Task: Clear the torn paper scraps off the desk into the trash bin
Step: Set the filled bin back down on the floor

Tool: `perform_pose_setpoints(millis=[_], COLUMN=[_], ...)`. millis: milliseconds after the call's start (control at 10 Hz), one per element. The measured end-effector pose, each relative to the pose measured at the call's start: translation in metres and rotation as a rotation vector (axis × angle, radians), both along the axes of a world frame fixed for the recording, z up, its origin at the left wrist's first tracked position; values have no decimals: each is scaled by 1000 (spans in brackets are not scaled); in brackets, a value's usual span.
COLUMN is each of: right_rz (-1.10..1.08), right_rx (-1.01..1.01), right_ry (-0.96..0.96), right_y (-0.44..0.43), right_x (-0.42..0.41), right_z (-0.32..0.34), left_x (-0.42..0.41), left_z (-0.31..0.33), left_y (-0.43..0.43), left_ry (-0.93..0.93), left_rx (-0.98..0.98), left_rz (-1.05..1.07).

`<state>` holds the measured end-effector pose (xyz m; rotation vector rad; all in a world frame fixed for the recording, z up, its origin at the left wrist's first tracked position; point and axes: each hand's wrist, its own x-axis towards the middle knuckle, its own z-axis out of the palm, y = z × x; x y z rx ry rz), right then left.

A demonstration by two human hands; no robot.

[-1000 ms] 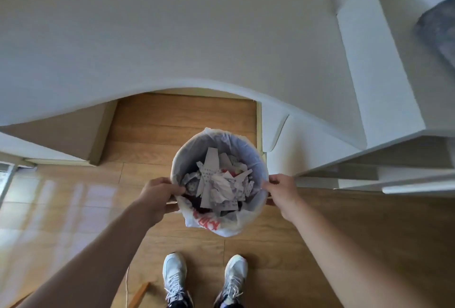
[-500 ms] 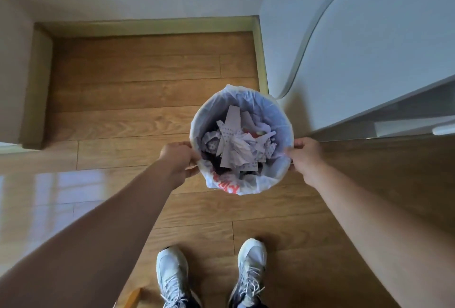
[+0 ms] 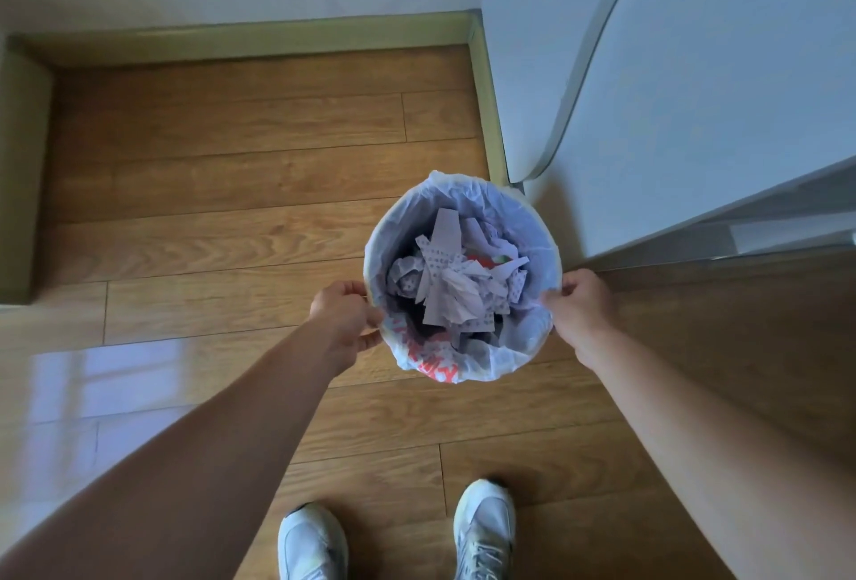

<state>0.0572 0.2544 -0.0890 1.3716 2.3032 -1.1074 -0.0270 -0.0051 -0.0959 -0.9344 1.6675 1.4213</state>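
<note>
2 hands hold the trash bin (image 3: 407, 218) by opposite sides of its rim, over the wood floor (image 3: 231, 162) just left of the white desk (image 3: 718, 93). The left hand (image 3: 340, 317) and right hand (image 3: 581, 308) each curl fingers round the rim, pinching the liner (image 3: 463, 371). The paper scraps (image 3: 451, 287) lie heaped inside. Best lowered level, both hands releasing together.

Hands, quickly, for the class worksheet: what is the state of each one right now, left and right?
Left hand: closed, gripping the left rim of the trash bin.
Right hand: closed, gripping the trash bin's right rim.
</note>
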Motion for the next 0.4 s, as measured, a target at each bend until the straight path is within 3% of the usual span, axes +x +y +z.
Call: perform_pose_setpoints(millis=[200, 400], right_rz=[65, 217], right_rx=[-31, 57], right_ry=[14, 9], right_y=[-3, -26], right_x=[6, 29], right_z=[9, 82], left_x=[5, 18], left_z=[0, 71], left_y=[-8, -20], left_ry=[45, 72], left_rx=[-34, -70], left_rz=[-14, -22])
